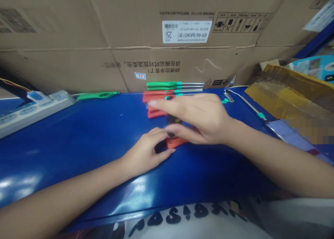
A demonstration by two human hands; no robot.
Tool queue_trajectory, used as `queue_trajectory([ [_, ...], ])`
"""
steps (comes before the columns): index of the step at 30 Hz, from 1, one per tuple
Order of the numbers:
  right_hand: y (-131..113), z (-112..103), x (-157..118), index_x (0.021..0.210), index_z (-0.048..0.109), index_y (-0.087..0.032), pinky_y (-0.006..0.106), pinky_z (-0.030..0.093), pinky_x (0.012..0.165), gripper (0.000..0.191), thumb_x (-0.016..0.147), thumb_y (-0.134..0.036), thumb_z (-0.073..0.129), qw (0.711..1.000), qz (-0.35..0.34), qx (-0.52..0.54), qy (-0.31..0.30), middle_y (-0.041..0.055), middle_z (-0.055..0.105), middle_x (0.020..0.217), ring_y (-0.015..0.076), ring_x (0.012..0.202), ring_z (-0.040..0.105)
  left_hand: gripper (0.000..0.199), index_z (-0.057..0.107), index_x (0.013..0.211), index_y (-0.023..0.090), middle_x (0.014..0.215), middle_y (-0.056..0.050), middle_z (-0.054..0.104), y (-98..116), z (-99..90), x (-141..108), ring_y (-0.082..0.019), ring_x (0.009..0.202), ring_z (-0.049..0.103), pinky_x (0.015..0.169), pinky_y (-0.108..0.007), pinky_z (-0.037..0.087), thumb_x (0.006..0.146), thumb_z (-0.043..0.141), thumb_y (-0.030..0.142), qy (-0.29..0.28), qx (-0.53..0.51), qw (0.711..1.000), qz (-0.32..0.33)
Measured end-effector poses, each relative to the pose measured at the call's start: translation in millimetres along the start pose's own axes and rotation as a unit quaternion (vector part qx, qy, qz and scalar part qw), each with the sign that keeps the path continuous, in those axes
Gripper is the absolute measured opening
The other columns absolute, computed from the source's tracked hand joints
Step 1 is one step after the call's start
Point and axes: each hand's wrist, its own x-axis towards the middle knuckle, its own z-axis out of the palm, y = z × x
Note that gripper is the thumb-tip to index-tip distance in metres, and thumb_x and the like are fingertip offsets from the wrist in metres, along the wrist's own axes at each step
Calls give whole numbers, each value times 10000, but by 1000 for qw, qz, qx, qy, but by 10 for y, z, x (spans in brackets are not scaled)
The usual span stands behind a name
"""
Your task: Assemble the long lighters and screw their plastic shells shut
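My left hand [146, 148] rests low over the table, its thumb and fingers closed around the end of a red handle [177, 141]. Just above and to the right, my right hand [200, 117] is slightly blurred. Between its thumb and index finger shows a small black object [173, 120] with a yellow mark; its kind cannot be made out. Behind the right hand lie red-handled tools [158, 96] with thin metal tubes, looking like long-neck lighters, partly hidden by that hand. Green-handled ones [161, 85] lie in line beyond them.
A large cardboard box [78, 61] stands along the back of the blue table [91, 134]. On the left are a white power strip [31, 110] and a loose green handle [99, 95]. At right lie a phone [289, 134], a metal rod [247, 103] and a yellow-taped carton [281, 85].
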Motion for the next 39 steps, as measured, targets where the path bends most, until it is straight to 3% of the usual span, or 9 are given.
queue_trajectory([
  [4, -9, -30, 1, 1395, 531, -145, 238, 559, 872, 368, 1086, -251, 362, 992, 27, 102, -74, 52, 709, 1193, 99, 966, 702, 233, 690, 1144, 208, 1093, -59, 740, -3, 7, 1, -240, 1024, 684, 920, -393, 549, 913, 682, 238, -1, -6, 1000, -3],
  [8, 12, 8, -9, 1238, 656, -159, 282, 554, 905, 335, 1011, -387, 565, 1000, -24, 12, 7, 44, 748, 1065, 151, 986, 710, 309, 665, 1214, 214, 1119, -57, 731, -6, 15, -1, -236, 1036, 673, 908, -379, 546, 908, 695, 249, 16, 6, 1000, 7],
  [12, -10, 28, 17, 1320, 596, -121, 316, 536, 994, 349, 1075, -240, 377, 998, -3, 59, -5, 83, 706, 1220, 153, 1140, 666, 191, 701, 1091, 197, 1070, -52, 739, 3, 6, -5, -232, 1003, 679, 903, -380, 543, 907, 690, 246, 1, -1, 1000, -11],
  [18, 1, 36, 0, 1152, 681, -140, 286, 581, 889, 298, 1002, -378, 584, 996, -52, -25, 62, 56, 756, 1040, 154, 974, 717, 278, 681, 1180, 186, 1094, -72, 733, 7, 5, -2, -246, 1017, 673, 899, -395, 546, 915, 682, 269, 2, 1, 1000, -4],
  [22, -18, 41, 15, 1347, 566, -105, 314, 561, 976, 359, 1080, -205, 348, 999, 5, 46, 3, 85, 711, 1214, 139, 1112, 680, 189, 706, 1093, 204, 1094, -51, 737, 15, -5, 6, -235, 1022, 673, 909, -377, 539, 908, 686, 239, -2, -1, 1000, -6],
  [27, 23, 52, -11, 1168, 680, -164, 321, 563, 983, 293, 996, -385, 594, 999, -12, 17, 50, 52, 741, 1113, 172, 1070, 697, 272, 679, 1183, 202, 1125, -64, 736, 0, -2, 2, -240, 1034, 680, 916, -386, 544, 918, 681, 266, 4, -9, 1000, 4],
  [33, 16, 43, 3, 1384, 538, -132, 281, 561, 954, 366, 1080, -219, 354, 996, 24, 81, -29, 75, 687, 1250, 128, 1088, 670, 192, 700, 1100, 209, 1072, -50, 741, 0, 5, 1, -232, 1004, 678, 888, -373, 546, 913, 686, 251, -1, 1, 1000, -4],
  [36, 13, 49, 3, 1202, 657, -148, 279, 575, 899, 323, 1007, -391, 573, 999, -8, 37, 14, 53, 741, 1078, 147, 987, 702, 273, 676, 1176, 207, 1100, -56, 736, -2, 13, -5, -232, 1021, 677, 894, -370, 547, 907, 695, 246, 14, 1, 1000, 6],
  [39, 7, 65, 2, 1212, 662, -140, 318, 566, 945, 326, 1033, -371, 519, 999, -21, 4, 41, 82, 732, 1140, 169, 1068, 695, 239, 688, 1140, 202, 1075, -57, 736, 3, 10, -8, -235, 1002, 677, 885, -379, 546, 908, 693, 261, 7, 6, 1000, -4],
])
